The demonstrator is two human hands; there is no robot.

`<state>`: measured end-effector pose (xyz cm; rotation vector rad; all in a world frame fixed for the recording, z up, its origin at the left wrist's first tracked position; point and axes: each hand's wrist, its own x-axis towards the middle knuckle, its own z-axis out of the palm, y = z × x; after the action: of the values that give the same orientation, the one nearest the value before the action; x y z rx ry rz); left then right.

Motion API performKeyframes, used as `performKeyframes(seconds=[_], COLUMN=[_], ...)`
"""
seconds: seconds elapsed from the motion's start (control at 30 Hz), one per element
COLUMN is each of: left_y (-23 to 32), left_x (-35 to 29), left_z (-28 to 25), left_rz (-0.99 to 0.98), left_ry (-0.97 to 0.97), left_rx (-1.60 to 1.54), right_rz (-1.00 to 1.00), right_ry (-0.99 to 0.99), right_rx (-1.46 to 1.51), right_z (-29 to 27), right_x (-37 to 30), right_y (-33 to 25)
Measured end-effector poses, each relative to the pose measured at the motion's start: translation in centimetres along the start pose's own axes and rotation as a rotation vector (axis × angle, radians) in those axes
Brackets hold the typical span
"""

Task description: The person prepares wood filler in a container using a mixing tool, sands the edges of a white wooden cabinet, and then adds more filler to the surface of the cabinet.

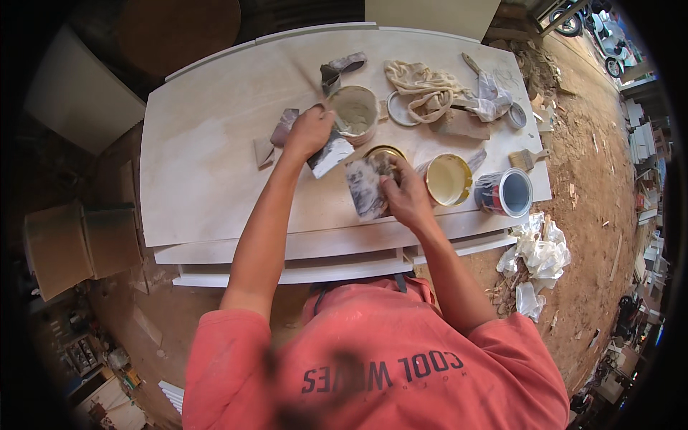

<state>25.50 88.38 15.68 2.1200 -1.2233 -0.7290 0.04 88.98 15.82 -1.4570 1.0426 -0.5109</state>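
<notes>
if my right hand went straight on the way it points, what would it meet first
Probably the gold-rimmed round tin, partly hidden just beyond the right hand; depth is unclear, so it might pass above.

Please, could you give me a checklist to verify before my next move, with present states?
1. Right hand has a grip on the smudged sheet: ok.
2. Left hand has a secure grip: cannot tell; what it holds is unclear.
3. Pale tub is open, paste inside: ok.
4. Yellow-rimmed tin is upright and uncovered: ok.
5. Paintbrush lies wholly on the table: not ok; its handle passes the edge.
</notes>
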Motion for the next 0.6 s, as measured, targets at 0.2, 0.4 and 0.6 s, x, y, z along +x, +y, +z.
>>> performKeyframes(seconds=[0.2,0.4,0.6], left_y=[-1.1,-5.6,-6.8], left_x=[1.1,-4.7,-11.0], left_z=[-0.2,-3.7,-4.0], left_rz=[0.037,0.14,0.02], left_ry=[-0.105,-0.102,-0.058], left_rx=[0.1,0.013,-0.214], right_rz=[-0.106,-0.194,-0.346], right_ry=[0.039,0.301,0.097], right_rx=[-0.315,-0.291,0.164], right_z=[5.7,6.1,8.4], right_x=[0.9,-1.6,6.8], right_y=[2.5,-1.2,-4.1])
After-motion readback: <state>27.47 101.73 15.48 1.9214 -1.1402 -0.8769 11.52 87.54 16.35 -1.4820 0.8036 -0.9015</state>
